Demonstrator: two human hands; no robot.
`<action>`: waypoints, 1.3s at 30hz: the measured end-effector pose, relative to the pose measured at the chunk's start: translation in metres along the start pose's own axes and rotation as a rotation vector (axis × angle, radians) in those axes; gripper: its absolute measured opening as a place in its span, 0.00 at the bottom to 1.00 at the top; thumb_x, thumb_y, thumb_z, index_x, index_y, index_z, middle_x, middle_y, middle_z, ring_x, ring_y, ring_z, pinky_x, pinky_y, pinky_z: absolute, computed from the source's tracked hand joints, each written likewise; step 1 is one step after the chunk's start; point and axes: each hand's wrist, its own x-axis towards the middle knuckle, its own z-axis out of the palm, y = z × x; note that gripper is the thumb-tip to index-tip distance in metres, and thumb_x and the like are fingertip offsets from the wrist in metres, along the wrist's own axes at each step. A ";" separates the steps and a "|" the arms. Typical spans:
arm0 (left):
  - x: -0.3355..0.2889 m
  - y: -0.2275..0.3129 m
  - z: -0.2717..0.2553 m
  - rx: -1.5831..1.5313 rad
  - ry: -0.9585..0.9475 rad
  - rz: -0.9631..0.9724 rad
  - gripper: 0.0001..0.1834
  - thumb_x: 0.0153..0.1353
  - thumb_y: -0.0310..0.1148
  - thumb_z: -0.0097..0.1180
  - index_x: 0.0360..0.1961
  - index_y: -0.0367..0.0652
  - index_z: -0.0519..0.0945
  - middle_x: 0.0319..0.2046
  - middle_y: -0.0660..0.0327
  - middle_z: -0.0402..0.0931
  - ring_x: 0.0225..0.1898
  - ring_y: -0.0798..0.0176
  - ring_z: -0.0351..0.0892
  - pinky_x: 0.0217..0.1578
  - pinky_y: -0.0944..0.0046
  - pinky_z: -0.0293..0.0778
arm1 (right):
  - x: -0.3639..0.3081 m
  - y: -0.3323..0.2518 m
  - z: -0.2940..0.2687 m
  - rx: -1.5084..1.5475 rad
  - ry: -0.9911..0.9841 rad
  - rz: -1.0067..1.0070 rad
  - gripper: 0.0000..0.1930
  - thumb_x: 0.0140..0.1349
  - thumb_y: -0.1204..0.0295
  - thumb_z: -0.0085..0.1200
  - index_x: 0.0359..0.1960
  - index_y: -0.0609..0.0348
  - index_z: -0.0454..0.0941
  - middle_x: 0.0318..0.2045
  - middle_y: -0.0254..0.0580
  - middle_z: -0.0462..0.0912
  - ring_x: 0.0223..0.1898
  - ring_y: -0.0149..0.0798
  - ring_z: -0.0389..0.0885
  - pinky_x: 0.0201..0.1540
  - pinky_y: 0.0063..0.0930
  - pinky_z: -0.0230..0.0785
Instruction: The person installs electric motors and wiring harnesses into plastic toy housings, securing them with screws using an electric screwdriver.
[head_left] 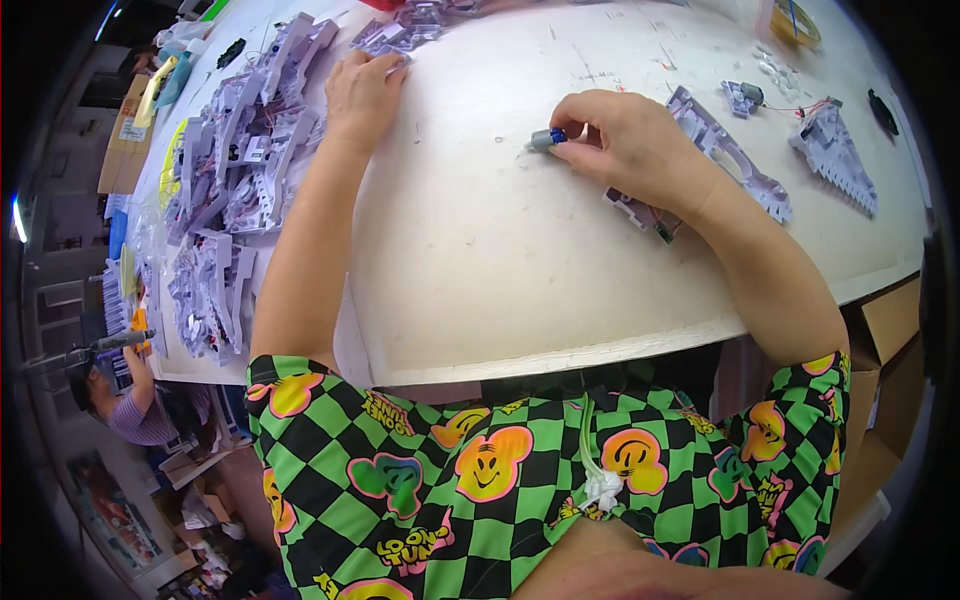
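Observation:
Between the thumb and fingers of my right hand (pixel 630 145) is a short cylinder, grey with a blue end (pixel 545 139), held just over the white table. Its exact kind I cannot make out. My left hand (pixel 366 98) reaches to the far side, fingers curled against the pale purple plastic parts (pixel 392 37) there. What its fingertips pinch is hidden. Beyond and beside my right wrist lies a long pale purple plastic shell half (pixel 735 160). Partly under that wrist is another part with wires (pixel 640 212).
Purple plastic housings (pixel 250 150) heap along the table's left side. At the right lie a toothed shell piece (pixel 838 158), a small motor unit (pixel 742 97), small white pieces (pixel 778 72) and a black part (pixel 882 113). A round yellowish container (pixel 795 22) stands at the far right. Another person (pixel 145 405) sits at left.

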 end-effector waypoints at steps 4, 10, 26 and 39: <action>-0.013 0.010 -0.006 -0.221 -0.090 0.018 0.10 0.56 0.37 0.62 0.39 0.47 0.86 0.37 0.57 0.79 0.41 0.51 0.76 0.44 0.56 0.71 | 0.011 0.008 -0.004 0.032 -0.018 0.014 0.11 0.54 0.68 0.56 0.35 0.61 0.80 0.31 0.46 0.84 0.34 0.47 0.82 0.40 0.36 0.74; -0.062 0.054 -0.052 -0.519 -0.207 0.103 0.09 0.52 0.28 0.66 0.36 0.44 0.86 0.37 0.58 0.79 0.42 0.54 0.77 0.45 0.60 0.72 | 0.013 0.024 0.003 0.066 0.009 0.050 0.11 0.56 0.68 0.58 0.36 0.63 0.79 0.24 0.39 0.79 0.26 0.30 0.75 0.30 0.24 0.69; -0.069 0.024 -0.044 -0.303 -0.028 0.015 0.18 0.54 0.33 0.65 0.48 0.49 0.82 0.41 0.60 0.80 0.35 0.58 0.78 0.41 0.58 0.71 | 0.000 0.013 0.003 0.029 -0.112 0.118 0.09 0.57 0.71 0.57 0.36 0.64 0.77 0.24 0.36 0.76 0.27 0.28 0.73 0.31 0.23 0.66; -0.081 0.062 -0.054 -0.550 -0.280 0.055 0.12 0.60 0.35 0.60 0.44 0.45 0.83 0.35 0.61 0.82 0.37 0.60 0.79 0.38 0.62 0.69 | -0.003 0.012 0.001 -0.005 -0.051 0.047 0.09 0.56 0.72 0.58 0.36 0.63 0.79 0.26 0.39 0.79 0.29 0.33 0.77 0.34 0.26 0.69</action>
